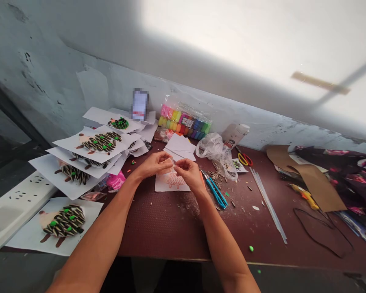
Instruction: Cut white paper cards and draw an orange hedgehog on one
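Note:
My left hand (155, 165) and my right hand (188, 171) meet above a white sheet with an orange-brown line drawing (174, 181). The fingers of both are pinched together, tip to tip. Something small and pale seems to sit between them, too small to make out. Just right of my right hand lie a blue-handled tool (216, 191) and a heap of striped seeds (218, 174). Behind the hands is a stack of blank white paper (179, 145).
Seed-covered hedgehog pictures (99, 142) are piled at left, near a white power strip (18, 195). Coloured clay packs (186, 122), a plastic bag (215, 148) and scissors (244, 158) stand or lie behind. At right are clear glue sticks (268, 205) and a yellow glue gun (305, 196) with its cord.

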{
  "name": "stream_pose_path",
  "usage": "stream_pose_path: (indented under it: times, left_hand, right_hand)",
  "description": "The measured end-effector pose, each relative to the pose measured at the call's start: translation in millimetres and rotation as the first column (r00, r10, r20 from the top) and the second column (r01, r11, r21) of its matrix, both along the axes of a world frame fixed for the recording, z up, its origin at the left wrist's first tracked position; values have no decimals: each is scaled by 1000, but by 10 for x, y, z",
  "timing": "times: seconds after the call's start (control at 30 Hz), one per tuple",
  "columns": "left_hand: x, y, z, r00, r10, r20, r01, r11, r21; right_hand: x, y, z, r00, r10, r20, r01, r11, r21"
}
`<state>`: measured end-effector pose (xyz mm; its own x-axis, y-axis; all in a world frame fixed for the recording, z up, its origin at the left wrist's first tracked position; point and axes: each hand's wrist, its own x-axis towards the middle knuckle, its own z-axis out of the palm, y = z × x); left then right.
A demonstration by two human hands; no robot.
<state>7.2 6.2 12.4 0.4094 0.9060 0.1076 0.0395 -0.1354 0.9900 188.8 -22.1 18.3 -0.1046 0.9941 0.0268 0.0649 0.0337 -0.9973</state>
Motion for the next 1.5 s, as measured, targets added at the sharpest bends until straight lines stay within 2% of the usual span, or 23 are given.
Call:
stream_pose_path:
  times: [0.1, 0.27, 0.5, 0.6, 0.7, 0.83, 0.9, 1.13, 1.33, 1.43, 1.5]
  left_hand:
    - [-43, -23, 51, 997, -50, -60, 50, 999, 0]
    - [-58, -62, 129, 997, -46, -69, 46, 999, 0]
    - [-35, -58, 97, 996, -71, -57, 71, 997, -3]
    - [-24, -59, 86, 996, -48, -70, 47, 999, -25]
    - [-12, -56, 84, 995, -29, -93, 26, 999, -29]
    - [-1, -46, 81, 994, 11, -107, -12, 1000, -12]
    - [5, -43, 77, 994, 25, -109, -26, 1000, -6]
    - [16, -40, 42, 990, 54, -131, -50, 998, 29]
    - [31, -19, -9, 982, 73, -174, -62, 996, 71]
    - [32, -20, -3, 984, 55, -171, -42, 996, 75]
    - [27, -17, -7, 985, 46, -167, -34, 997, 74]
  right_hand:
    - [30, 2, 32, 998, 35, -53, -38, 998, -52]
    - [51, -18, 67, 991, 133, -14, -134, 984, -114]
    - [41, 0, 46, 986, 155, 67, -145, 980, -133]
    - [37, -3, 16, 981, 133, 138, -123, 989, -82]
    - [27, -40, 22, 957, 75, 279, -84, 996, 19]
    - [6, -110, 91, 855, -94, 509, -52, 963, 266]
    - [-2, -130, 122, 808, -128, 576, -82, 943, 324]
    - [3, -132, 118, 732, -129, 669, -157, 924, 350]
    - [-32, -176, 103, 661, -188, 726, -152, 915, 375]
    - [-58, -197, 107, 663, -233, 711, -118, 906, 406]
    - [-68, -195, 111, 710, -260, 655, -74, 897, 436]
